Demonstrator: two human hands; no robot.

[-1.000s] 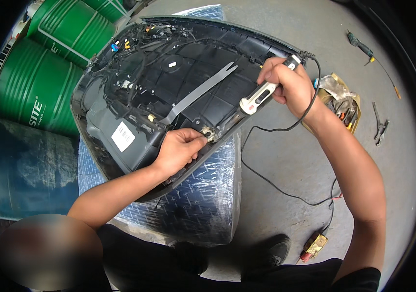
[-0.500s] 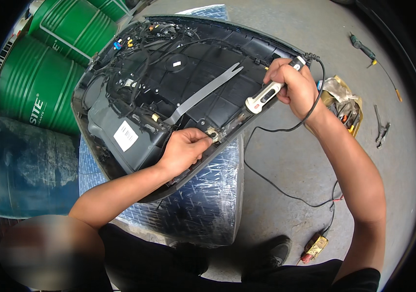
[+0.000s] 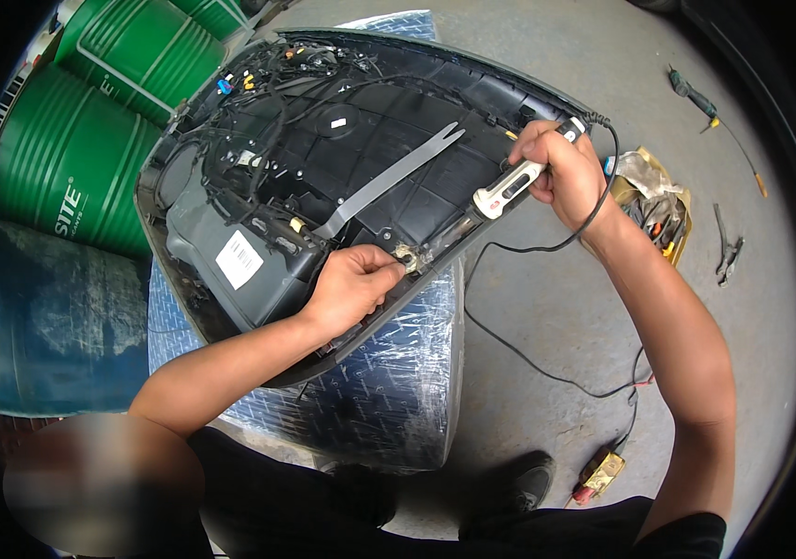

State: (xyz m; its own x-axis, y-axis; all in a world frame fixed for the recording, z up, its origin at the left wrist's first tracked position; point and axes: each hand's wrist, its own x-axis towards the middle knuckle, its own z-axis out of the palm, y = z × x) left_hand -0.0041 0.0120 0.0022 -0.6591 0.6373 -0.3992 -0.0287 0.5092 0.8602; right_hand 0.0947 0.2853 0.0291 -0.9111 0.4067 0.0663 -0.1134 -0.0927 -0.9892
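A black plastic car door panel (image 3: 398,121) lies with its inner side up, wiring and ribs exposed. My right hand (image 3: 566,168) grips a corded white soldering iron (image 3: 502,192) with a dark strip along its handle. Its metal barrel (image 3: 461,226) slants down-left toward a light, rough patch (image 3: 409,254) on the panel's near edge. Beside that patch my left hand (image 3: 353,287) is closed, thumb and fingers pinched on a small dark piece too hidden to name. A grey forked pry tool (image 3: 396,177) rests across the panel above my left hand.
The panel sits on a film-wrapped blue stack (image 3: 389,401). Green drums (image 3: 62,154) and a blue drum (image 3: 53,317) stand left. The iron's black cord (image 3: 519,349) loops over the floor. At right lie a tool bag (image 3: 678,219), pliers (image 3: 726,252) and a green-handled tool (image 3: 692,93).
The soldering iron and my right hand have shifted very slightly. My left hand stays pinched at the same spot.
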